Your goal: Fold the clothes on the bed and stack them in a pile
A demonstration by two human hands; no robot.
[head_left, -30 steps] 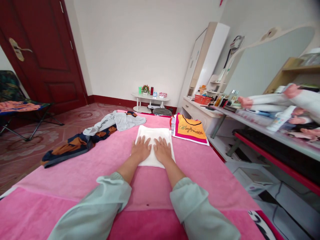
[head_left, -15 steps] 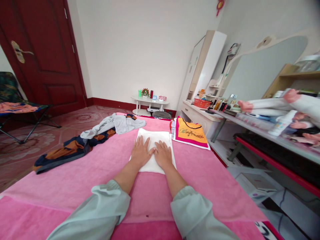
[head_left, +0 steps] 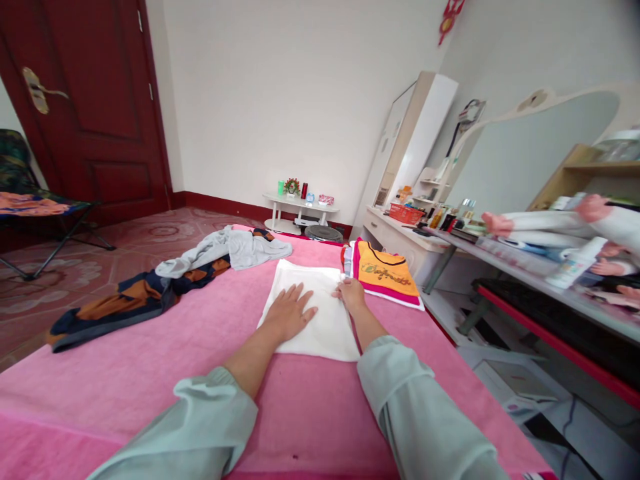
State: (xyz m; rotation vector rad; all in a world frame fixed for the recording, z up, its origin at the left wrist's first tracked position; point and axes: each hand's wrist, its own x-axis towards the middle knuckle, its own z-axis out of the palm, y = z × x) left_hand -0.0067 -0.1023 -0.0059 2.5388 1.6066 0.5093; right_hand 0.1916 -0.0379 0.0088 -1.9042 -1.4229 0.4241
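Note:
A folded white cloth [head_left: 315, 337] lies flat on the pink blanket [head_left: 310, 407], roughly square in outline; what kind of garment it is does not show. My left hand [head_left: 291, 312] rests flat on its left half, fingers spread. At the cloth's upper right edge, my right hand [head_left: 351, 293] has its fingers curled in and pinches the border. Just beyond that hand sits a stack of folded clothes with a yellow shirt [head_left: 385, 270] on top, its dark lettering facing up.
To the left, a light grey garment [head_left: 220, 250] and a navy and brown garment [head_left: 120, 300] lie crumpled along the blanket's edge. A long table [head_left: 520, 273] with dolls and bottles runs along the right. A low white stand [head_left: 300, 202] is at the far wall.
My right hand has moved right, from lying flat on the middle of the white cloth to gripping its right edge. The left hand stays flat, its fingers more spread.

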